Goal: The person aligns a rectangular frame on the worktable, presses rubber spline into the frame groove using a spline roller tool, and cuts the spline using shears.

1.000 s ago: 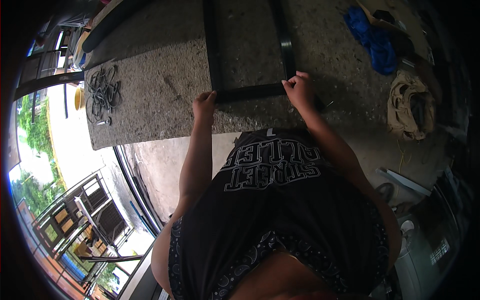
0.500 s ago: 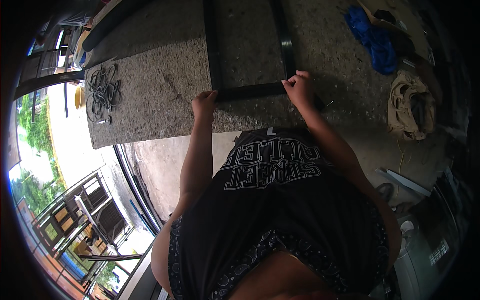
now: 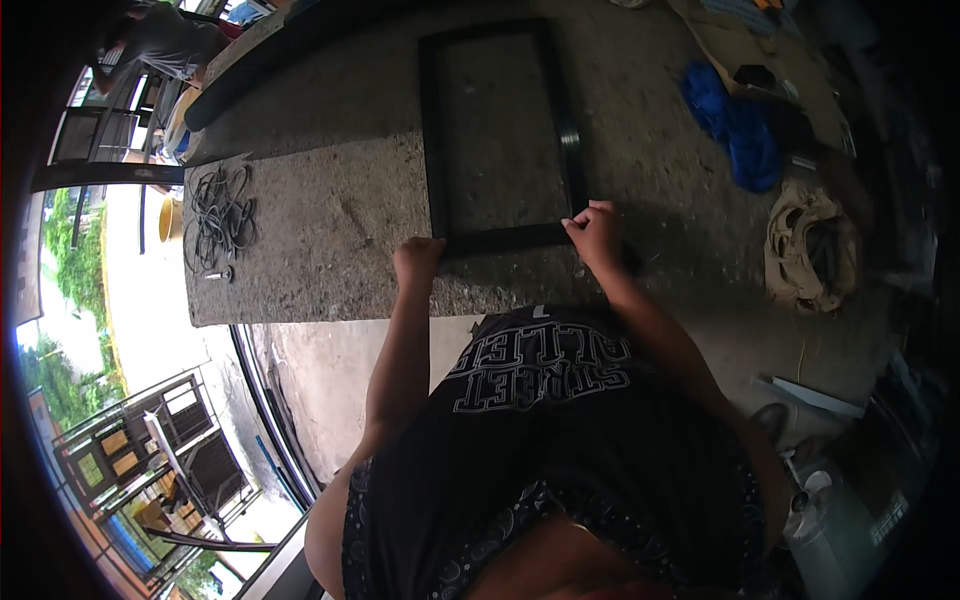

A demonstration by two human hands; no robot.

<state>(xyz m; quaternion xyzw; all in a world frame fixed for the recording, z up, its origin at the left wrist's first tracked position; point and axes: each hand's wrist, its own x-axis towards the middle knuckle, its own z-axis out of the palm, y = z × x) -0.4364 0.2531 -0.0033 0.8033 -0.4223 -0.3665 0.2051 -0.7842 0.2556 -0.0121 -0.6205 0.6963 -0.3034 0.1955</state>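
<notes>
A black rectangular frame [image 3: 505, 239] lies flat on the rough grey work surface [image 3: 330, 215], its long sides running away from me. At its near left corner, my left hand [image 3: 417, 262] grips the frame with fingers closed. My right hand [image 3: 597, 236] pinches the near right corner between thumb and curled fingers. The bare surface shows through the frame's opening. Light glints off its right side bar.
A tangled dark cord [image 3: 220, 220] lies at the left end of the surface. On the right are a blue cloth [image 3: 735, 130] and a tan canvas tool bag [image 3: 812, 245]. A long black bar [image 3: 255, 70] lies at the far left. Another person [image 3: 165, 42] is beyond it.
The view has tilted so the whole frame, including its far end, now shows. Both hands stay closed on the same near corners. A person has come into view at upper left.
</notes>
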